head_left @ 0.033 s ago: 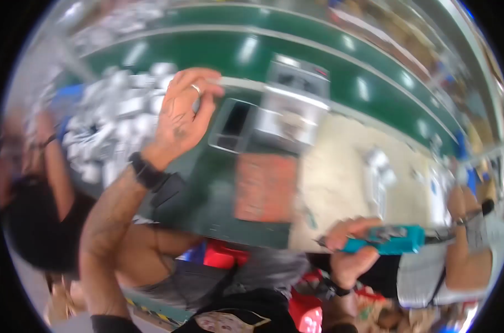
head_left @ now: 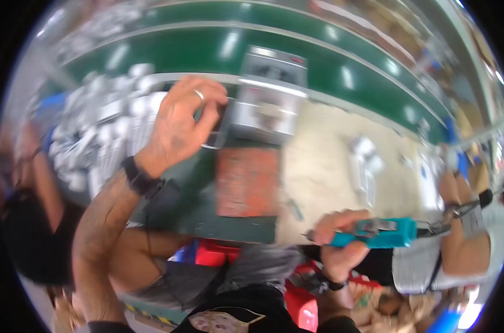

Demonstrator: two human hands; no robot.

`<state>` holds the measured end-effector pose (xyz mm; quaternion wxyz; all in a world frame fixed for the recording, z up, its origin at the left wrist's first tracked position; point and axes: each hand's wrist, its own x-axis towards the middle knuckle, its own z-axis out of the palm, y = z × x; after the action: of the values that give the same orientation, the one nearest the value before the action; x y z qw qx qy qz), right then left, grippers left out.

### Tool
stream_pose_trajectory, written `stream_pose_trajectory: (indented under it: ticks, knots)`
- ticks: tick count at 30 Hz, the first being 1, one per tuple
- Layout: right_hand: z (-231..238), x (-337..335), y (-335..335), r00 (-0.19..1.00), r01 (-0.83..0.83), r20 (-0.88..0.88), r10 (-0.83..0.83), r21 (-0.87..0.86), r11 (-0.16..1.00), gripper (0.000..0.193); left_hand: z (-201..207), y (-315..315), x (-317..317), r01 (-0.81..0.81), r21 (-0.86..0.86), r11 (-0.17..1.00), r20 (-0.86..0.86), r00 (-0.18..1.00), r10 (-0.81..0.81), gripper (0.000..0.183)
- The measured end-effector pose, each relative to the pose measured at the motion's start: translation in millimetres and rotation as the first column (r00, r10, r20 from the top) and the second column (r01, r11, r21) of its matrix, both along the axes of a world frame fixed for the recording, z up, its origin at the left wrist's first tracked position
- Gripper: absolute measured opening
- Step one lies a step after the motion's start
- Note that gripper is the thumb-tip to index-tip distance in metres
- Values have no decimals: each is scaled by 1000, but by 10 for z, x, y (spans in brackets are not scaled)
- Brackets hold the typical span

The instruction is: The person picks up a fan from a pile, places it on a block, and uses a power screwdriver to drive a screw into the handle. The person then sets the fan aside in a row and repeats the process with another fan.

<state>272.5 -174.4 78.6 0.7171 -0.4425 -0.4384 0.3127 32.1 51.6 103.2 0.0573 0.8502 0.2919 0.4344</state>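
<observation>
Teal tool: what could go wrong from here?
1. The teal tool in the right hand has its slim tip exposed near the front of the cream mat; it might scratch or poke something.
2. Its rear end points toward a co-worker's forearm, so a bump seems possible.
3. The left hand overlaps the dark-screened device in view; if low, it could nudge it.

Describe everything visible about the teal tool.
The teal tool is elongated and plastic-looking, with a greyish piece on its upper side and a thin dark tip pointing left. The right hand grips it roughly level, by the cream mat's near edge. A dark cord-like part leaves its right end; blur hides detail.
</observation>
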Motion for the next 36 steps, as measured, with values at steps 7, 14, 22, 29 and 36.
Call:
stream_pose_trajectory:
  ticks: [7,14,22,29,36]
  knots:
    - [29,327,-420,987,-70,-145,70,2,998,65,-447,-595,2367,298,-454,840,-164,898,-408,53]
    - [60,408,-514,998,-14,61,18,-64,998,66,-919,-517,3175,16,-709,705,-221,944,-244,70]
    - [-228,494,-215,995,93,57,-84,-164,982,71,-605,-516,2161,220,-653,725,-12,954,-301,32]
    - [-317,451,323,984,59,175,-29,-170,984,70,-475,-751,873,318,-214,924,-169,919,-356,27]
    - [-7,103,576,992,75,107,-67,-73,994,73,-772,-772,522,279,-289,916,-143,933,-329,31]
